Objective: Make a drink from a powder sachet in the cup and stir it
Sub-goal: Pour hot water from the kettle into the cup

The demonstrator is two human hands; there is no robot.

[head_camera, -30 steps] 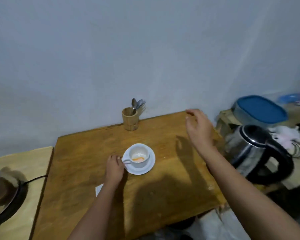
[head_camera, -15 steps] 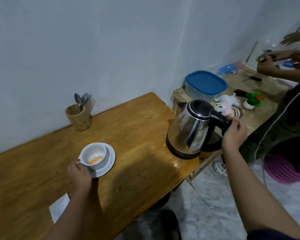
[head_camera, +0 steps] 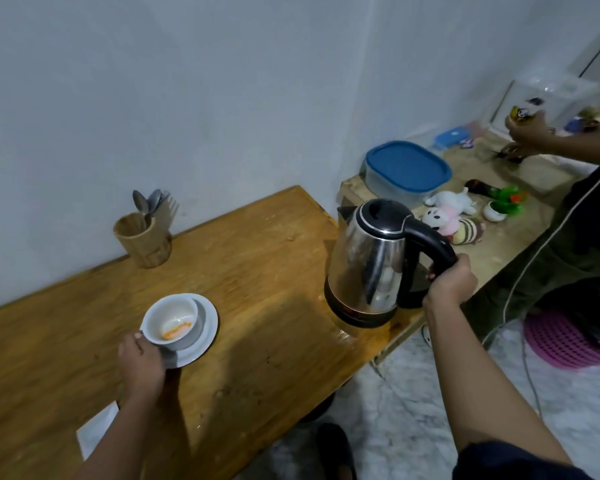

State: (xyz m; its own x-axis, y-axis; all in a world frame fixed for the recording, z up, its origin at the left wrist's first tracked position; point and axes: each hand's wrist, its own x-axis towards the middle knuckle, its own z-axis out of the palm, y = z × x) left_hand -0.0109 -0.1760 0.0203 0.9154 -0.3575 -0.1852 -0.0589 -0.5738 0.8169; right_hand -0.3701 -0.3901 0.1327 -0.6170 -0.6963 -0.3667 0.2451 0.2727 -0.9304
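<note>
Two hands are at work over the wooden worktop (head_camera: 257,271): the left hand (head_camera: 141,363) is closed on the handle side of the white cup (head_camera: 172,322), which sits on its saucer (head_camera: 207,327) with orange powder (head_camera: 176,331) on its bottom. Behind them, near the wall, stands a wooden holder (head_camera: 142,240) with spoons and forks. Farther right, the right hand (head_camera: 451,284) is wrapped around the black handle of the steel kettle (head_camera: 371,261), which is upright at the worktop's right end, well apart from the cup.
</note>
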